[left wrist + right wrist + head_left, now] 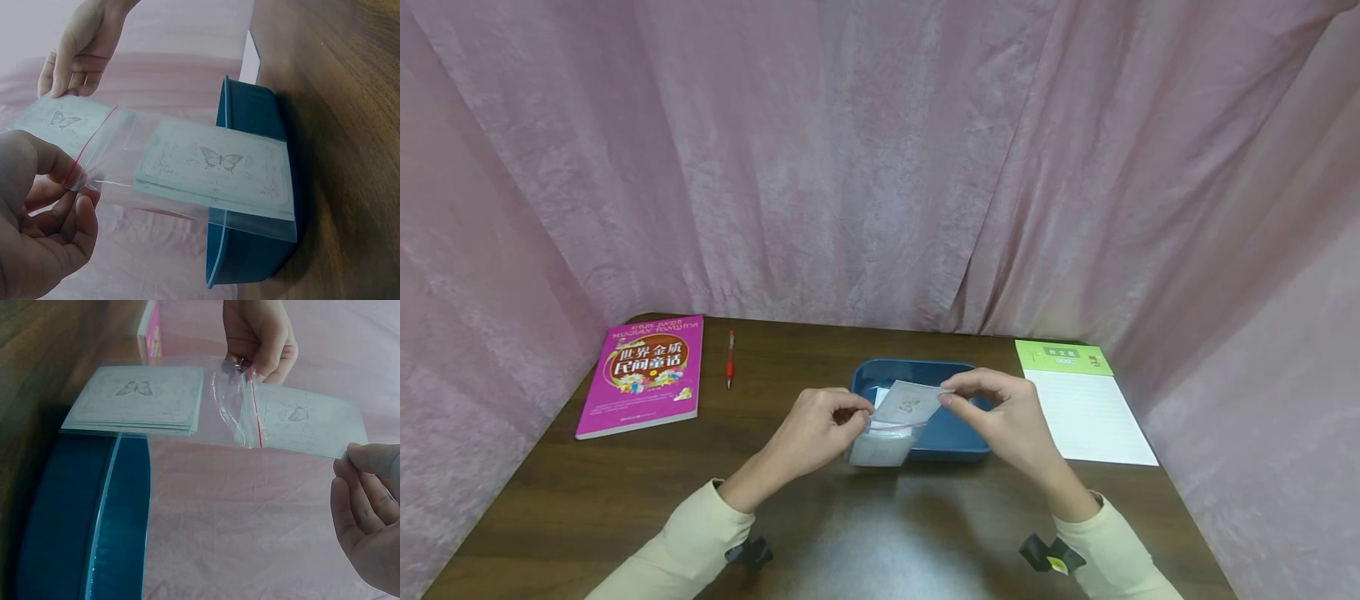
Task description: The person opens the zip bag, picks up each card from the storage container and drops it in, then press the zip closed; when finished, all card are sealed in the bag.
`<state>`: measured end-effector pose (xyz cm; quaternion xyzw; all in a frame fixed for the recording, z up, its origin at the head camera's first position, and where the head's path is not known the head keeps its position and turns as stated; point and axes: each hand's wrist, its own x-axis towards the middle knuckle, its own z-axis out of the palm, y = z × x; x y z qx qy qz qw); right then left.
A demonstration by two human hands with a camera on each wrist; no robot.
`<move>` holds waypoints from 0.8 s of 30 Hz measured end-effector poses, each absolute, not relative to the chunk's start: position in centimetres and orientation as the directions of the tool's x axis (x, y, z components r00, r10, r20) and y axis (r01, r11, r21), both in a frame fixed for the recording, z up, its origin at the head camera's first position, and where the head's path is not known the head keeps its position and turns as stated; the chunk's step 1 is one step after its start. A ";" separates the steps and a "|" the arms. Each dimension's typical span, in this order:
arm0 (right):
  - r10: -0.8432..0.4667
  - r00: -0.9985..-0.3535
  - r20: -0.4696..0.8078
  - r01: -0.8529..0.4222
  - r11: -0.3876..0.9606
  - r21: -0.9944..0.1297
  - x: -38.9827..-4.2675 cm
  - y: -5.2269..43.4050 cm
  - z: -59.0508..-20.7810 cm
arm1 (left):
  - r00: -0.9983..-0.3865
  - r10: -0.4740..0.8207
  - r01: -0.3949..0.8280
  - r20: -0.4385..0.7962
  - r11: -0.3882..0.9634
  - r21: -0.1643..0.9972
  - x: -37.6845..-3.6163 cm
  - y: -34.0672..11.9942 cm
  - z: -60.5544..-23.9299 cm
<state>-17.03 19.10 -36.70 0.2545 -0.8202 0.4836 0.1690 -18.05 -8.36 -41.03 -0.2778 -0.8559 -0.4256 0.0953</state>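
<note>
My left hand (820, 433) pinches the mouth of a clear zip bag (147, 125) near its red seal strip. Inside the bag lies a small stack of pale cards (134, 400), the top one printed with a butterfly. Between thumb and fingertips, my right hand (1000, 412) pinches the corner of a single pale card (910, 403), also printed with a butterfly. This card's inner end sits at the bag's mouth, overlapping the red strip (256, 415). Both hands hold these over the near left part of a blue tray (951, 433).
White paper (881, 398) shows inside the tray. A pink book (643, 379) and a red pen (730, 360) lie on the left of the brown table (805, 346). To the right is a green-topped writing pad (1086, 417). Pink curtains (850, 167) surround the table.
</note>
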 end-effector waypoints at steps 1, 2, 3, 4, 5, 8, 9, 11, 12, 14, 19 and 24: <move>-0.259 -0.809 0.529 -0.588 0.402 -0.702 -17.0 19.0 -36.8 | -0.827 0.395 0.557 0.400 0.484 0.675 -18.1 -8.4 -41.0; -0.264 -0.804 0.533 -0.594 0.401 -0.698 -17.1 19.0 -36.9 | -0.826 0.395 0.559 0.402 0.486 0.672 -18.1 -8.4 -41.0; -0.270 -0.799 0.537 -0.601 0.401 -0.692 -17.1 18.9 -37.0 | -0.825 0.395 0.561 0.404 0.487 0.669 -18.1 -8.4 -41.1; -0.277 -0.794 0.541 -0.607 0.407 -0.683 -17.1 18.9 -37.1 | -0.823 0.396 0.564 0.407 0.488 0.667 -18.1 -8.4 -41.1; -0.284 -0.790 0.543 -0.612 0.413 -0.674 -17.1 18.8 -37.2 | -0.822 0.395 0.567 0.411 0.489 0.663 -18.1 -8.4 -41.1; -0.298 -0.784 0.545 -0.620 0.436 -0.653 -17.1 18.6 -37.4 | -0.818 0.393 0.573 0.421 0.489 0.657 -18.1 -8.3 -41.0; -0.301 -0.782 0.546 -0.622 0.442 -0.646 -17.1 18.6 -37.5 | -0.817 0.393 0.574 0.422 0.488 0.658 -18.1 -8.3 -41.0; -0.299 -0.781 0.548 -0.621 0.458 -0.636 -17.1 18.5 -37.6 | -0.817 0.392 0.574 0.422 0.486 0.659 -18.1 -8.3 -41.0; -0.298 -0.780 0.551 -0.623 0.462 -0.631 -17.1 18.5 -37.7 | -0.818 0.392 0.573 0.421 0.486 0.660 -18.1 -8.3 -41.0; -0.296 -0.774 0.559 -0.628 0.469 -0.621 -17.2 18.4 -37.9 | -0.818 0.392 0.573 0.421 0.487 0.659 -18.2 -8.3 -41.0; -0.305 -0.747 0.591 -0.660 0.448 -0.603 -17.3 18.1 -38.5 | -0.815 0.392 0.578 0.428 0.493 0.650 -18.2 -8.3 -41.0; -0.314 -0.742 0.593 -0.668 0.422 -0.613 -17.3 17.8 -39.2 | -0.813 0.389 0.580 0.433 0.489 0.652 -18.1 -8.4 -41.0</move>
